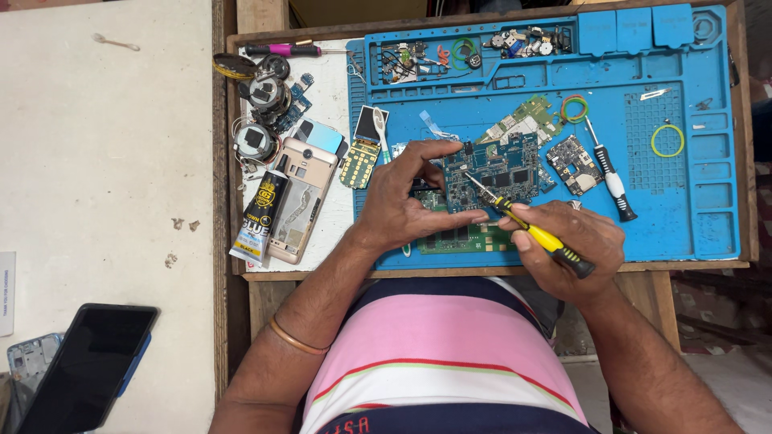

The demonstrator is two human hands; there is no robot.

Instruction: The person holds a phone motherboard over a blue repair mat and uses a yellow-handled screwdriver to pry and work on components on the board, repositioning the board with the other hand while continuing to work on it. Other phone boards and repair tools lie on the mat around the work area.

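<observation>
a black phone [87, 368] lay far off at eight o'clock on the pale table [104, 161]. next, at ten o'clock on the wooden tray [744, 161], one glue tube [260, 217] lay just beside one gold phone back [300, 197], and some round little parts [261, 104] sat above them. one pink-handled screwdriver [285, 50] lay at eleven o'clock.

in the middle, on the blue mat [683, 217], the left hand [402, 201] was clamped on the blue circuit board [492, 173], thumb at the near edge and fingers curled over the far edge. the board looked thin, light and stiff, and i think it would break or scratch easily (all those tiny chips sit on top), so the bare edges seem the best place to hold it. a green board [466, 237] lay under it, mostly hidden.

the right hand [571, 245], at five o'clock from the board, was closed tight around the yellow screwdriver [531, 229], with its tip touching the board's face. the handle looked hard and easy to grip.

past that, at one o'clock, lay one pale green board [527, 119], one small dark board [573, 163], one white-handled screwdriver [611, 173] and two rubber band spots: a bunch [574, 108] and a yellow ring [667, 140]. i counted three screwdrivers and four boards.
</observation>
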